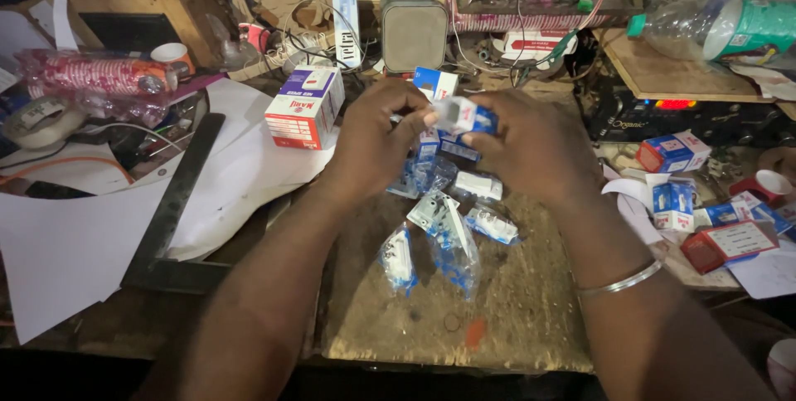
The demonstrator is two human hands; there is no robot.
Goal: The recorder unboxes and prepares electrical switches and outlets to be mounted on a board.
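Blue-and-white box (464,115) is pinched between both your hands, left hand (377,144) and right hand (531,148), above the middle of the bench (514,318). Several bagged parts (444,239) lie below, more boxes (676,202) sit at the right edge, so plenty left

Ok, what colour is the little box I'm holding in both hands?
The small box is blue and white, seen best in the head view.

small blue-white box (464,115): blurred, part hidden by fingers | plastic bottle (713,28): cut off at right edge
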